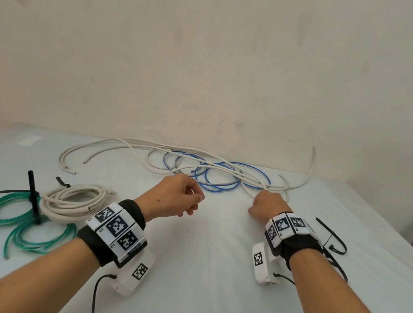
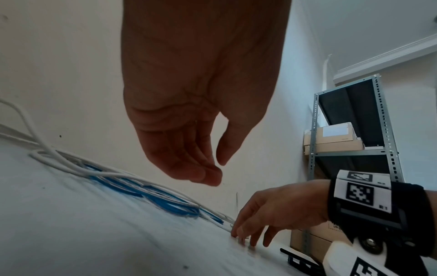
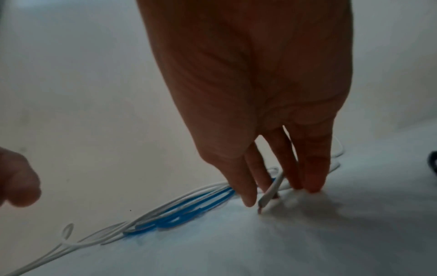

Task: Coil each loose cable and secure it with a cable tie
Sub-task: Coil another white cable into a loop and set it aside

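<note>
Cables lie tangled at the far side of the white-covered table [image 1: 208, 277]: a loose white cable [image 1: 132, 145] sprawls in long loops with several cut ends on the cloth toward the left, and a blue cable [image 1: 212, 181] sits in rough rings beneath and among it; the two cross each other in several places. The right hand [image 1: 267, 205] is down at the near right edge of this tangle, its fingers [image 3: 314, 168] extended to the cloth, and in the right wrist view a cut end of the white cable [image 3: 269, 194] passes between the thumb and the fingers; whether it is truly pinched or only touched I cannot tell. The left hand [image 1: 175, 197] hovers above the cloth just short of the blue rings, fingers loosely curled and holding nothing, well apart from the right hand. At the near left lie a coiled white cable [image 1: 72, 203] and, touching it, a green cable [image 1: 26, 226] coiled in loops, with a black cable tie [image 1: 33, 195] cinched round the green loops and its tail standing up. More black cable ties [image 1: 332, 239] lie loose on the cloth just beside the right wrist. In the left wrist view a metal shelf [image 2: 354, 130] by the wall holds cardboard boxes [image 2: 335, 140], closed, contents unseen.
</note>
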